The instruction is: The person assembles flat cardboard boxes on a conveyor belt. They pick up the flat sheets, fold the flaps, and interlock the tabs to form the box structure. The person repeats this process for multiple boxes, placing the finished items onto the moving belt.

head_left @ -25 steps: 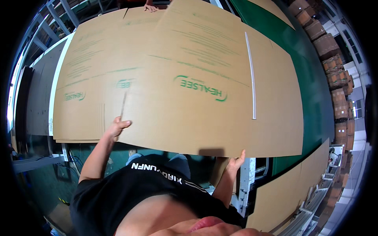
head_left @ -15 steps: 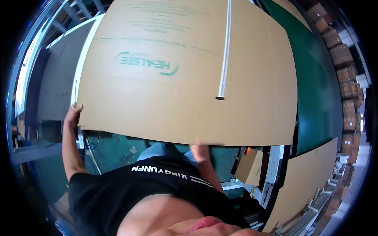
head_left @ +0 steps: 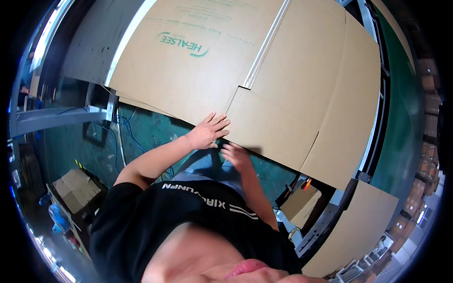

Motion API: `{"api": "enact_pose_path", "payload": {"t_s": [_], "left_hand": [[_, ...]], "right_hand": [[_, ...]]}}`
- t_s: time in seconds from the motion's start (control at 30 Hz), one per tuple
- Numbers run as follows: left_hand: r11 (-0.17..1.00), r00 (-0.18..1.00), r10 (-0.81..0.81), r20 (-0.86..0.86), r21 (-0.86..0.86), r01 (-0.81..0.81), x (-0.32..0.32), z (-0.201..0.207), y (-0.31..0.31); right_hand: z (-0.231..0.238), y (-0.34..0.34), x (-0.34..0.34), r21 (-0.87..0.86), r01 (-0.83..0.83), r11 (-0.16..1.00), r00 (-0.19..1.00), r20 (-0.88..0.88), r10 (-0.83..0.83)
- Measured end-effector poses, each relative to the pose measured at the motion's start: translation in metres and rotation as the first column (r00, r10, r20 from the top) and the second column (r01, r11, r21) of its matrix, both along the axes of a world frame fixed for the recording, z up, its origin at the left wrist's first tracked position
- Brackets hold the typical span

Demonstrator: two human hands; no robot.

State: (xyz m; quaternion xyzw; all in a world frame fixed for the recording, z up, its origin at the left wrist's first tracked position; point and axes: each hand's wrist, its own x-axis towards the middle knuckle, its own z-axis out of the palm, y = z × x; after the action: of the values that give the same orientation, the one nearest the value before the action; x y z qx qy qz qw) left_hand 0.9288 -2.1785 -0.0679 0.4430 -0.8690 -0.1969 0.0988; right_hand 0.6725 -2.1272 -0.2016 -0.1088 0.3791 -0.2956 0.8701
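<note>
A large brown cardboard sheet [head_left: 297,99] with green print lies flat before me, a pale strip [head_left: 264,49] running along it to a dark slot. From that slot a cut line goes toward the near edge. My left hand [head_left: 207,133] lies on the sheet at this edge beside the line, fingers stretched and spread, holding nothing. Just below the edge, close to the left hand, is my right hand [head_left: 237,155]. Its fingers are slightly bent and apart, a little blurred, and nothing shows in them.
Left of the sheet is a grey panel [head_left: 94,47] on a metal frame. A green surface [head_left: 401,104] runs along the right. Nearer stand an opened cardboard box [head_left: 302,205] and another cardboard sheet [head_left: 354,226]. Blue cables [head_left: 113,141] hang at left; stacked cartons [head_left: 429,118] line the far right.
My left hand has moved from the sheet's left edge to the near edge's middle. My right hand stays near that edge. The sheet appears shifted and turned in view; its cut lines now show.
</note>
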Motion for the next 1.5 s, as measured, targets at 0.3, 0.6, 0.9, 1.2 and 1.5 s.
{"api": "enact_pose_path", "payload": {"t_s": [0.3, 0.6, 0.9, 1.2, 1.5], "left_hand": [[0.961, 0.977, -0.156, -0.142, -0.251, 0.117, 0.001, -0.048, -0.028], [0.947, 0.994, -0.085, -0.067, -0.314, 0.06, -0.003, -0.041, -0.003], [0.939, 0.982, -0.124, -0.142, -0.337, 0.07, -0.005, -0.055, -0.025], [0.942, 0.95, -0.16, -0.268, -0.33, 0.066, 0.007, -0.067, -0.037], [0.964, 0.923, -0.103, -0.371, -0.265, 0.002, 0.008, -0.073, -0.039]], "right_hand": [[-0.019, 0.026, -0.514, -0.316, 0.644, 0.697, 0.751, 0.435, -0.497], [0.209, -0.049, -0.363, -0.904, 0.354, 0.239, 0.042, -0.239, -0.97], [0.277, -0.088, -0.096, -0.913, -0.401, -0.079, 0.62, -0.207, -0.757], [0.125, -0.1, 0.034, -0.418, -0.904, -0.092, 0.386, -0.702, -0.598], [0.123, -0.124, 0.058, -0.288, -0.921, -0.263, 0.378, -0.827, -0.416]]}}
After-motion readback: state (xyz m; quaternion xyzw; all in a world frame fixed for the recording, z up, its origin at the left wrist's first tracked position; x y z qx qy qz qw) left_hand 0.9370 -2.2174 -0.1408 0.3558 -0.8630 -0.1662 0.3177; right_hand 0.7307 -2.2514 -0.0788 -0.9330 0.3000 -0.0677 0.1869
